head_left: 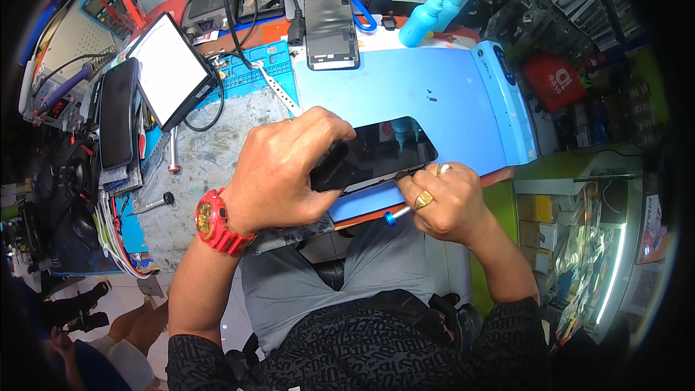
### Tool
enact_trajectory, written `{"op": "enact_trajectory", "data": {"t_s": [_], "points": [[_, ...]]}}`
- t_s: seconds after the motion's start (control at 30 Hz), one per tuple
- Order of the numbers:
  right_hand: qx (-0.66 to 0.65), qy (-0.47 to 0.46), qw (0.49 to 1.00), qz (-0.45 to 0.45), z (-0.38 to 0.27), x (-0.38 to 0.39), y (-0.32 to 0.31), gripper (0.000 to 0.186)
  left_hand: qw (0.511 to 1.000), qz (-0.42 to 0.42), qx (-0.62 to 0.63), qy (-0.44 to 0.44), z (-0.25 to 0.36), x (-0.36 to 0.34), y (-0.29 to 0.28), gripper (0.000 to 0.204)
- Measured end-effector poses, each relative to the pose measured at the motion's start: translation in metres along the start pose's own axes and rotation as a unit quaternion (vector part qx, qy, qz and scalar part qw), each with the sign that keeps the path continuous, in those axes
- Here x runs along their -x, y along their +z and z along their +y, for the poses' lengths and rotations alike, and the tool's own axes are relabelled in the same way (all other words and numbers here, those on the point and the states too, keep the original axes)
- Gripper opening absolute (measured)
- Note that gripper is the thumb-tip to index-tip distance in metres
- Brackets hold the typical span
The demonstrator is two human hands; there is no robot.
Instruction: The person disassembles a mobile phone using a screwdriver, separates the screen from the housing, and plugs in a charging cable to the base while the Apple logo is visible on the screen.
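Shirt [340,351]: black, patterned; grey trousers [289,286] lie beyond it, below the bench edge.
Phone [384,148]: dark glass facing up, between the 2 hands, above the near part of the blue mat [456,108].
Left hand [282,166]: fingers curled over the phone's left end, thumb by its near side, holding it; red watch [217,224] on the wrist.
Right hand [441,203]: closed around a blue-capped tool [392,218], cap poking out toward the left; fingertips reach the phone's near edge. Whether they pinch anything there, I cannot tell.
Good handling: in my judgement, the left hand should brace the phone without flexing the glass, while the right works along the edge with small, even pressure and the tool stays clear of the face.
Far side: 1 dark phone-sized panel [331,32] and 2 blue bottles [420,25].
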State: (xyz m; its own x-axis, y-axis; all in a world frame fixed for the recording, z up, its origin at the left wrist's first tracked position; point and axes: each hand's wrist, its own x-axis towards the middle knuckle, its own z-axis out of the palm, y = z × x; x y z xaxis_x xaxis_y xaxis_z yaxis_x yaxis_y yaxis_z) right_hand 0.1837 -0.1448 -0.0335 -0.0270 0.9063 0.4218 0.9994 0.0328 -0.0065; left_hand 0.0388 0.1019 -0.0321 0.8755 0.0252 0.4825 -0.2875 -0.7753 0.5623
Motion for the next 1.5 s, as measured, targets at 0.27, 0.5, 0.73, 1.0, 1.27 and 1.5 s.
{"op": "enact_trajectory", "data": {"t_s": [0.27,0.5,0.73,1.0,1.27,1.5], "points": [[0.000,-0.003,1.000,0.004,-0.0003,-0.0003,0.0008,0.004,1.000,0.001,-0.005,0.002,-0.0007,0.0009,0.0005,0.051],[-0.001,-0.001,1.000,0.000,-0.0001,-0.0002,0.0000,0.005,1.000,0.002,-0.005,0.003,-0.0004,0.0005,0.0006,0.052],[-0.001,-0.004,1.000,0.000,0.0002,-0.0004,0.0005,0.006,1.000,-0.004,-0.002,0.000,-0.0004,0.0010,0.0000,0.054],[-0.001,-0.003,1.000,0.002,-0.0001,-0.0010,0.0003,0.004,1.000,0.016,-0.009,0.020,-0.0024,0.0001,0.0022,0.054],[-0.008,-0.005,1.000,0.008,0.0002,-0.0020,0.0008,0.004,1.000,0.014,-0.011,0.019,-0.0017,-0.0003,0.0023,0.053],[-0.006,0.000,1.000,0.002,-0.0001,-0.0021,0.0002,0.004,1.000,0.000,-0.003,-0.001,-0.0002,0.0005,0.0011,0.053]]}}
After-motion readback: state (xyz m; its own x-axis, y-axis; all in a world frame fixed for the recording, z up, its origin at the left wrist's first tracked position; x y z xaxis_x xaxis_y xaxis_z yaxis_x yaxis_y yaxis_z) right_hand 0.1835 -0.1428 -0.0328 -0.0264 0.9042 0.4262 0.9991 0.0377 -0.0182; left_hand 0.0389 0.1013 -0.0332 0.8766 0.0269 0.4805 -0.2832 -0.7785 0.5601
